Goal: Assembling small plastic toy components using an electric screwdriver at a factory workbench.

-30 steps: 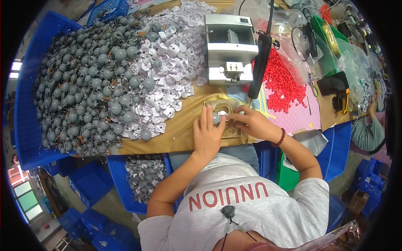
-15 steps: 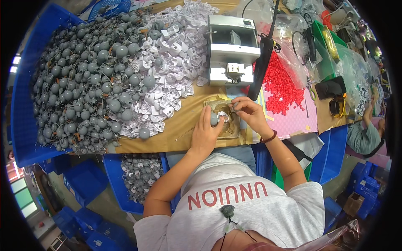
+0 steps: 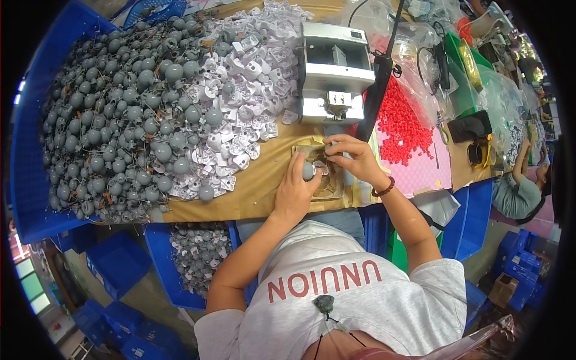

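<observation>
My left hand (image 3: 293,191) is closed, thumb and fingers round a grey ball-shaped part (image 3: 309,171) with a white plastic piece (image 3: 322,170) at its right side. Both lie over a shallow square tan jig (image 3: 337,191) with a hollowed middle, at the table's near edge. Just right of it, my right hand (image 3: 358,162) pinches at the jig's upper part, beside the white piece. A small dark grey bit shows at those fingertips, too small and covered to name. A beaded bracelet (image 3: 384,187) is round my right wrist.
Left of my hands lies a large heap of grey ball parts with wires (image 3: 120,129), then white plastic pieces (image 3: 243,90). Beyond the jig stands a white bench device (image 3: 336,75) beside a black arm (image 3: 379,90). Small red parts (image 3: 399,123) lie on a pink mat (image 3: 429,171); blue bins (image 3: 120,264) stand below.
My right fingertips have shifted slightly left and bent down closer to the white piece. My left hand keeps its hold in nearly the same place.
</observation>
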### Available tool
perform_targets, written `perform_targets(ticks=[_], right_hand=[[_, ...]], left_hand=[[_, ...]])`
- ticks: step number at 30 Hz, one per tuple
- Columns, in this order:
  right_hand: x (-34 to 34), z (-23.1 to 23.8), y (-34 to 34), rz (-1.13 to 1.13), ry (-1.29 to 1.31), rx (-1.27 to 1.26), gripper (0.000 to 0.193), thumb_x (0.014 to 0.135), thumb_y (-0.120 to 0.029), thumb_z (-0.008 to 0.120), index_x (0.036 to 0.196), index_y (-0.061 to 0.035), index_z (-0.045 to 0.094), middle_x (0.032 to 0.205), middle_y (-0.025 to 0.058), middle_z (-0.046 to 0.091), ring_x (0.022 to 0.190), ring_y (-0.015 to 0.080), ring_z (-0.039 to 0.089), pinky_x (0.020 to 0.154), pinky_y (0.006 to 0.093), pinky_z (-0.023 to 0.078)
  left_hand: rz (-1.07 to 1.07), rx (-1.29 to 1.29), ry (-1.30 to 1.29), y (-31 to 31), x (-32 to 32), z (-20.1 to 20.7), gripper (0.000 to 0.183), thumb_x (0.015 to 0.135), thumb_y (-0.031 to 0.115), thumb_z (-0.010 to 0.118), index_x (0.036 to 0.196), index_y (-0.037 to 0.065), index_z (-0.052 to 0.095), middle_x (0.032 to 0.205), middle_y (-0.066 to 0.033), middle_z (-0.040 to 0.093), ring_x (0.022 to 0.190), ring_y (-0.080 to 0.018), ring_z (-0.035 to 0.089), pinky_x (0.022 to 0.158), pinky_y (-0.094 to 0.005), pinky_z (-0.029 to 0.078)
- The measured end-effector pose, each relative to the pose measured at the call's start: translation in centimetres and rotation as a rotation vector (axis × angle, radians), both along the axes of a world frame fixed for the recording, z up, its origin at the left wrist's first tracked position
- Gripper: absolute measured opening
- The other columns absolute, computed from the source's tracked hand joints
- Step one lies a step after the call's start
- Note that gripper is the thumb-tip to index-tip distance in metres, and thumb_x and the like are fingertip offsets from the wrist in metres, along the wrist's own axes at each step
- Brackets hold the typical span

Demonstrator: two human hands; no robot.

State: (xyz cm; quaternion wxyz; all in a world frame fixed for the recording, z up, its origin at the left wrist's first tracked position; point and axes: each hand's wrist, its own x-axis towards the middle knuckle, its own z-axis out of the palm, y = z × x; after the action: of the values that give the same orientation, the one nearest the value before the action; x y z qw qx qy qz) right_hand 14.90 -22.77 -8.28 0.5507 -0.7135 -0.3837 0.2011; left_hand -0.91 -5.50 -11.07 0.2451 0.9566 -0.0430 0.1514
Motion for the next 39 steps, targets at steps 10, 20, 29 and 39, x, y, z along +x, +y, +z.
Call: perform_targets(ticks=[10,20,29,39], right_hand=[[0.1,1.3,0.8,0.132,-0.058,-0.226,0.030,0.080,-0.006,0.081,0.110,-0.0104,0.076,0.114,0.0107,0.066,0.105,0.0284,0.062,0.091,0.0383,0.050],[-1.5,1.4,1.3,-0.053,-0.262,-0.399,0.032,0.079,-0.013,0.081,0.111,-0.0140,0.075,0.105,0.0125,0.061,0.105,0.0334,0.057,0.093,0.0400,0.047],[-0.4,2.4,0.6,-0.271,-0.468,-0.061,0.045,0.080,-0.011,0.080,0.123,-0.0074,0.066,0.119,0.0150,0.059,0.112,0.0338,0.056,0.091,0.0422,0.048],[9.0,0.3,-0.2,-0.797,0.013,0.115,0.045,0.093,-0.017,0.076,0.128,0.0022,0.054,0.105,0.0078,0.065,0.088,0.0121,0.062,0.078,0.0278,0.051]], left_hand=[[-0.015,-0.073,-0.026,0.4,-0.1,-0.1,0.030,0.086,0.003,0.065,0.113,0.015,0.071,0.145,-0.0232,0.041,0.137,-0.0430,0.046,0.104,-0.0470,0.050],[0.044,0.026,-0.005,0.4,0.6,2.5,0.030,0.082,0.014,0.074,0.112,0.014,0.070,0.141,-0.0199,0.048,0.135,-0.0410,0.046,0.107,-0.0500,0.043],[0.030,-0.020,0.033,0.1,2.8,2.5,0.040,0.079,0.015,0.076,0.117,0.009,0.066,0.110,-0.0072,0.065,0.119,-0.0311,0.056,0.097,-0.0473,0.044],[0.030,-0.029,0.030,-0.5,3.6,1.7,0.034,0.076,0.013,0.076,0.107,0.009,0.066,0.098,-0.0072,0.063,0.102,-0.0288,0.061,0.085,-0.0431,0.049]])
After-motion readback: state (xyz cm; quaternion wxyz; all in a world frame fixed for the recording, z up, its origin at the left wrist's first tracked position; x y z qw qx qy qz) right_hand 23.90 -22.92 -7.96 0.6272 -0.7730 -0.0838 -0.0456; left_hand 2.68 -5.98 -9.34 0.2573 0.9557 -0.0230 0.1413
